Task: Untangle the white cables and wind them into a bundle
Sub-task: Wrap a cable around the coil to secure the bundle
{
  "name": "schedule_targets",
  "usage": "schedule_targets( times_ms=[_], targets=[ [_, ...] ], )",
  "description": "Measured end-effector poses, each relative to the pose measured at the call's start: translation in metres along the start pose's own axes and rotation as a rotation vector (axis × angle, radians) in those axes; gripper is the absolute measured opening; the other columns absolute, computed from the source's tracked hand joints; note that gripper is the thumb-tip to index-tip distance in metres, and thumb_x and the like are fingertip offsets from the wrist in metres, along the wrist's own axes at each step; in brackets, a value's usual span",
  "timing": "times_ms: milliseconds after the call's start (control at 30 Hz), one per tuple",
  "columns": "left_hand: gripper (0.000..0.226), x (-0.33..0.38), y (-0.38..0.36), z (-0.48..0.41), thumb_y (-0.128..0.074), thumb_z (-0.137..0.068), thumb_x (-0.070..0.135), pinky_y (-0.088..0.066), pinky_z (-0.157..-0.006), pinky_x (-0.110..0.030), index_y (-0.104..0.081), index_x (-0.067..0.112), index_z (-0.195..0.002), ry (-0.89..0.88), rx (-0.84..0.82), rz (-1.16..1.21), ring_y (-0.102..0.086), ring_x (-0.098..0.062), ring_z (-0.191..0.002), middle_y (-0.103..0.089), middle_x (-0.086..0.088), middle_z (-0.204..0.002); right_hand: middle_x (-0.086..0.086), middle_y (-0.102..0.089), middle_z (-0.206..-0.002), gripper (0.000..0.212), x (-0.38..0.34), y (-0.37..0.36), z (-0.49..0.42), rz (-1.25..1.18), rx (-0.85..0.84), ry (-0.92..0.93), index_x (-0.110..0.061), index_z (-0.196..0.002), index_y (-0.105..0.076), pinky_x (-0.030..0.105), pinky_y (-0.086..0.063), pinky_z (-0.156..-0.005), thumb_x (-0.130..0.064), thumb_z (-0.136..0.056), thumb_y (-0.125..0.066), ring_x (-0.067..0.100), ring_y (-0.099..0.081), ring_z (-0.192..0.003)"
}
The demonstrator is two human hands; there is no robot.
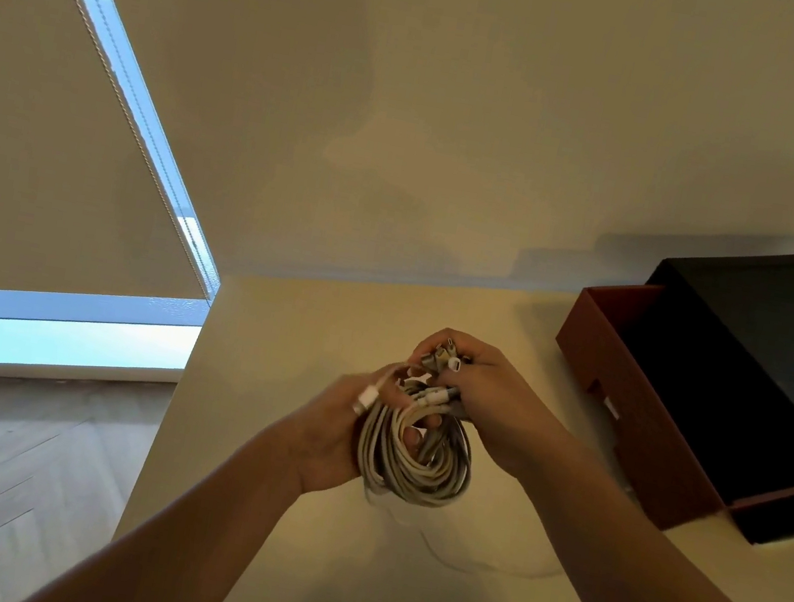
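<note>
Above the table (304, 348), between the two hands, the white cables hang as one coil (417, 455), lifted clear of the surface. The coil is an oval, and its long axis runs from the far end, where the plugs (447, 366) are gathered, down toward the person. The left hand (338, 427) grips the coil from its left side, with the fingers curled round the bunch of turns and one fingertip showing through the middle of the loop. The right hand (493, 399) is closed on the plugs at the far right end of the coil, so it is the hand nearer to the free ends, while the left one only carries the loop. One thin strand (498, 569) seems to lie loose on the table below the coil (it is faint, and I cannot tell where it joins). In my judgement the winding is almost done, and the next move depends on this: the ends must go across the short axis of the oval, round the turns, and the right hand is placed for that. The box (652, 419) stands well apart on the right.
</note>
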State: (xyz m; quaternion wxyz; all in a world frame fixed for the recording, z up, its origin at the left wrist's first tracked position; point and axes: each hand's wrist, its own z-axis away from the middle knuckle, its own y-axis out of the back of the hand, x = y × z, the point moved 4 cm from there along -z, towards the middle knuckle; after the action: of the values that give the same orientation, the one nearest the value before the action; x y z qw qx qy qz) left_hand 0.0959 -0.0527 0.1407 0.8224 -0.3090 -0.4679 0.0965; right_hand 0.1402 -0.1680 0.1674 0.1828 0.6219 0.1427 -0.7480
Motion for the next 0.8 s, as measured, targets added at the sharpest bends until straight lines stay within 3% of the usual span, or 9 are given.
schedule_targets(
  times_ms=[100, 200, 333, 433, 600, 700, 800],
  targets=[
    [0.036, 0.002, -0.006, 0.004, -0.043, -0.079, 0.027, -0.051, -0.057, -0.027, -0.065, 0.006, -0.098, 0.014, -0.069, 0.115, -0.059, -0.020, -0.059, -0.062, -0.013, -0.080, 0.006, -0.063, -0.071, 0.038, 0.001, 0.001, -0.002, 0.015, 0.005, -0.020, -0.010, -0.074, -0.063, 0.025, -0.048, -0.053, 0.015, -0.080, -0.035, 0.018, -0.059, -0.064],
    [0.041, -0.001, -0.007, 0.004, -0.045, -0.091, 0.038, -0.054, -0.061, -0.029, -0.071, 0.008, -0.100, -0.001, -0.053, 0.035, -0.064, -0.018, -0.064, -0.066, -0.010, -0.081, 0.003, -0.065, -0.068, 0.038, -0.001, 0.002, -0.003, 0.026, 0.008, -0.042, -0.010, -0.074, -0.065, 0.024, -0.047, -0.053, 0.015, -0.079, -0.035, 0.014, -0.061, -0.062],
    [0.051, -0.003, -0.003, 0.002, -0.060, -0.085, 0.021, -0.055, -0.069, -0.028, -0.050, 0.014, -0.134, -0.075, 0.006, -0.112, -0.067, -0.014, -0.083, -0.068, -0.004, -0.094, 0.002, -0.069, -0.077, 0.036, -0.006, 0.000, -0.004, 0.031, -0.020, -0.059, -0.011, -0.080, -0.067, 0.025, -0.050, -0.054, 0.011, -0.083, -0.039, 0.012, -0.064, -0.068],
    [0.053, -0.001, -0.005, 0.001, -0.069, -0.084, 0.015, -0.056, -0.074, -0.031, -0.049, 0.013, -0.133, -0.089, 0.019, -0.152, -0.068, -0.020, -0.093, -0.068, -0.008, -0.104, 0.001, -0.070, -0.083, 0.034, -0.009, 0.001, -0.005, 0.043, -0.040, -0.042, -0.012, -0.091, -0.070, 0.024, -0.051, -0.062, 0.007, -0.085, -0.042, 0.012, -0.066, -0.076],
    [0.056, 0.004, -0.006, -0.001, -0.068, -0.078, 0.022, -0.056, -0.073, -0.031, -0.052, 0.008, -0.130, -0.142, 0.098, -0.098, -0.068, -0.021, -0.092, -0.067, -0.012, -0.109, 0.012, -0.068, -0.103, 0.025, -0.012, 0.005, -0.004, -0.025, -0.134, 0.015, -0.013, -0.115, -0.064, 0.029, -0.053, -0.083, -0.012, -0.091, -0.055, 0.019, -0.066, -0.096],
    [0.053, 0.006, -0.006, -0.002, -0.066, -0.080, 0.023, -0.057, -0.078, -0.033, -0.055, 0.009, -0.129, -0.149, 0.102, -0.099, -0.067, -0.025, -0.098, -0.067, -0.017, -0.114, 0.004, -0.064, -0.120, 0.049, -0.011, 0.011, 0.000, 0.060, -0.247, 0.073, -0.026, -0.128, -0.053, 0.030, -0.049, -0.097, -0.024, -0.082, -0.069, 0.016, -0.061, -0.113],
    [0.047, 0.006, -0.006, -0.004, -0.063, -0.085, 0.015, -0.057, -0.082, -0.036, -0.054, 0.009, -0.131, -0.120, 0.073, -0.057, -0.065, -0.030, -0.103, -0.062, -0.022, -0.124, -0.009, -0.057, -0.128, 0.080, -0.010, 0.016, 0.002, 0.255, -0.290, 0.100, -0.031, -0.142, -0.036, 0.024, -0.049, -0.096, -0.017, -0.076, -0.079, 0.005, -0.057, -0.116]
  ],
)
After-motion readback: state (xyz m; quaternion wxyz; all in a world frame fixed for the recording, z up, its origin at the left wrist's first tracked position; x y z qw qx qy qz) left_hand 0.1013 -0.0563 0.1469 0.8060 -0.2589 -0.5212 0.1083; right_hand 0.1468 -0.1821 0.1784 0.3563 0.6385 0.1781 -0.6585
